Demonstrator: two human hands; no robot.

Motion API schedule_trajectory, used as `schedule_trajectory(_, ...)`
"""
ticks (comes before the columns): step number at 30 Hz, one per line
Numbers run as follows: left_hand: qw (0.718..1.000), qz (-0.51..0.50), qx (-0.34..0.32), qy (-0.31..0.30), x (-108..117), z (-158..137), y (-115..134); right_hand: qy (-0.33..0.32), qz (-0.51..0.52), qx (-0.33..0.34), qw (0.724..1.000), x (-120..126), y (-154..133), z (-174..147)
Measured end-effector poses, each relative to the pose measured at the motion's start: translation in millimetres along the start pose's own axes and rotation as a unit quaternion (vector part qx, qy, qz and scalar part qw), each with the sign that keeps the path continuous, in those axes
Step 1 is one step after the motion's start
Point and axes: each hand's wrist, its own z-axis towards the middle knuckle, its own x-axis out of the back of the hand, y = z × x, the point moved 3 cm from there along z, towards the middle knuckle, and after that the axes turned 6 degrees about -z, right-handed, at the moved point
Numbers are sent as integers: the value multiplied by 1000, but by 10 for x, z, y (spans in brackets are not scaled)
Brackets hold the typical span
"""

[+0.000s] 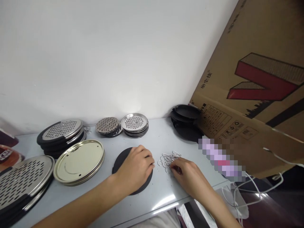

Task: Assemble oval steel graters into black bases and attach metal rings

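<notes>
Touching the wire clips (168,159) lying at the black disc's (120,161) three o'clock, the right hand (188,174) is hiding its fingertips, grip unclear. The left hand (140,167) is resting curled over the disc; whether it is holding anything, I cannot tell. Loops are overlapping, so lifting quickly risks dragging neighbours along.
</notes>
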Motion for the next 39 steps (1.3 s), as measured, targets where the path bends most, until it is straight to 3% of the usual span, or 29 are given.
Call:
schedule_trajectory(5, 994, -9, 47, -94, -238, 432, 4, -12, -49, 13, 999, -12, -3, 60)
schedule_trajectory(15, 989, -65, 90, -97, -307, 557, -59, -49, -148, 18, 988, 5, -29, 223)
schedule_trajectory(20, 989, -111, 84, -53, -157, 468, -34, -32, -193, 59, 979, 67, -102, 312)
schedule_trajectory(26, 965, -223, 137, 30, 251, 119, -192, -37, -243, 54, 968, 221, -67, 342)
schedule_trajectory(29, 952, -247, 174, 47, 380, -88, -324, -23, -187, 50, 981, 297, -18, 339)
schedule_trajectory(33, 933, -281, 212, 74, 420, -336, -470, 21, -30, 49, 998, 395, -59, 328)
schedule_trajectory(36, 920, -316, 212, 98, 430, -454, -511, 34, 80, 57, 995, 434, -209, 354)
schedule_trajectory(39, 905, -356, 195, 129, 452, -499, -528, 14, 172, 110, 979, 431, -443, 442)
